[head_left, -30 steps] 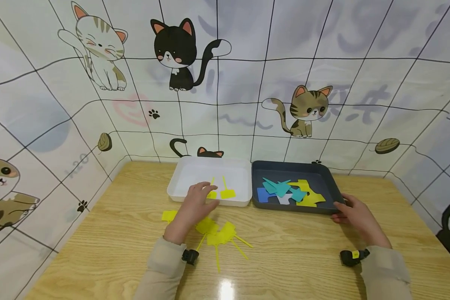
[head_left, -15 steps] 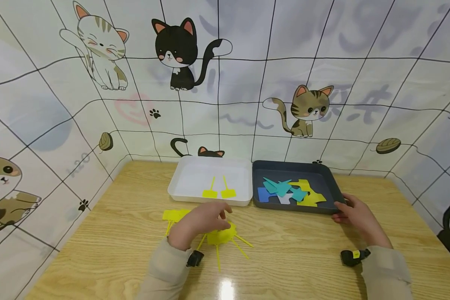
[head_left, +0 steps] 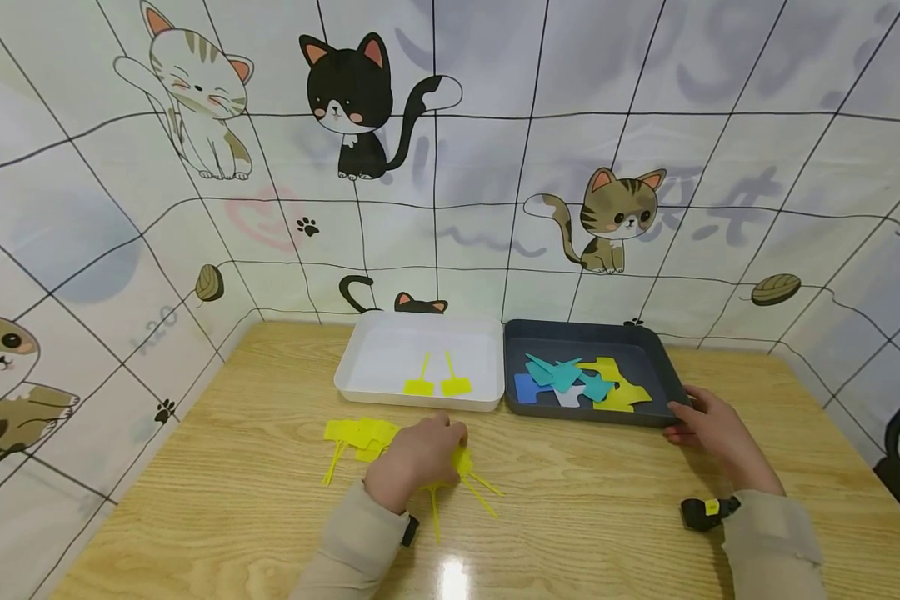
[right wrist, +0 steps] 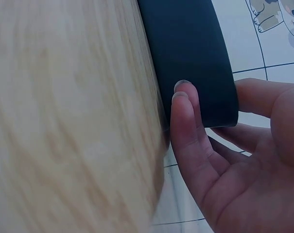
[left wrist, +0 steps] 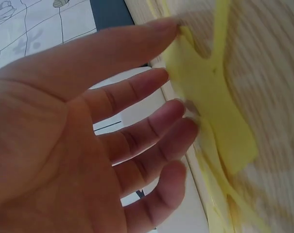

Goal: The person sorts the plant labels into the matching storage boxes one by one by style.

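Note:
My left hand (head_left: pixel 418 454) reaches down over a cluster of flat yellow cut-outs with square heads and thin stalks on the wooden table. In the left wrist view, the thumb and fingertips meet the near edge of a yellow cut-out (left wrist: pixel 217 109), fingers gently bent and spread apart. The hand covers part of the cluster in the head view. At the front right corner of the dark grey tray (head_left: pixel 581 333), my right hand (head_left: pixel 720 437) grips the tray, fingers against its outer wall (right wrist: pixel 190 53) and thumb over the rim.
Left of the dark tray stands a white tray (head_left: pixel 378 395) with two yellow cut-outs (head_left: pixel 456 386) inside. Blue, turquoise (head_left: pixel 566 377), white and yellow flat pieces lie in the dark one. More yellow cut-outs (head_left: pixel 345 430) sit left of my hand. Behind the trays rises a cat-printed sheet (head_left: pixel 480 167).
My left hand has drawn back from the white tray to the yellow cluster. Two yellow cut-outs now show uncovered in the white tray. The right hand has stayed at the dark tray's corner.

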A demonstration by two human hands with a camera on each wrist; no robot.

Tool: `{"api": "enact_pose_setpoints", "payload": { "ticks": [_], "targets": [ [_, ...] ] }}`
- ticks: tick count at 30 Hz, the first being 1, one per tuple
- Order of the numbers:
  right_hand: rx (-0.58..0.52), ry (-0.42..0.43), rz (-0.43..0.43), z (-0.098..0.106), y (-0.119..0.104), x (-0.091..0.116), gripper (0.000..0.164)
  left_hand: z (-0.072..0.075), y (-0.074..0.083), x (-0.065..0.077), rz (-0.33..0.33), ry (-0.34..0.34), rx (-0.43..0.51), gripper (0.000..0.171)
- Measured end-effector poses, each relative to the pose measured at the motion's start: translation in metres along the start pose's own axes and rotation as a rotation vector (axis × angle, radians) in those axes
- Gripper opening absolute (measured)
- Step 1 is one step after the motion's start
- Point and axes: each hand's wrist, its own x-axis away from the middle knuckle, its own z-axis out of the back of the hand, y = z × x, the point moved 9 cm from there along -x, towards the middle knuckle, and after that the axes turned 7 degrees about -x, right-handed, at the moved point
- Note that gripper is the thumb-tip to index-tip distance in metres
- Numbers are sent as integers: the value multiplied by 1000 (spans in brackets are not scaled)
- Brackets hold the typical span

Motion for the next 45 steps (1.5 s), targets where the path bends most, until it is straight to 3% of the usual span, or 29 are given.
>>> {"api": "enact_pose_setpoints", "payload": {
  "ticks": [12, 19, 25, 36, 39, 45],
  "targets": [
    [-13, -2, -1, 0, 0, 1, 73, 8, 7, 6, 6, 47, -82, 21],
    [-15, -2, -4, -1, 0, 0, 72, 7, 6, 5, 0, 43, -73, 23],
    [-1, 1, -2, 0, 1, 0, 72, -1, 2, -1, -11, -22, 63, 29],
    [-6, -3, 8, 0, 1, 0, 74, -2, -15, -6, -77, -25, 300, 14],
    [-16, -9, 5, -1, 2, 0, 75, 6, -23, -7, -84, 29, 375, 16],
    [-14, 1, -7, 0, 4, -2, 74, 21, -48, -7, -22, 201, 592, 18]
  ]
}}
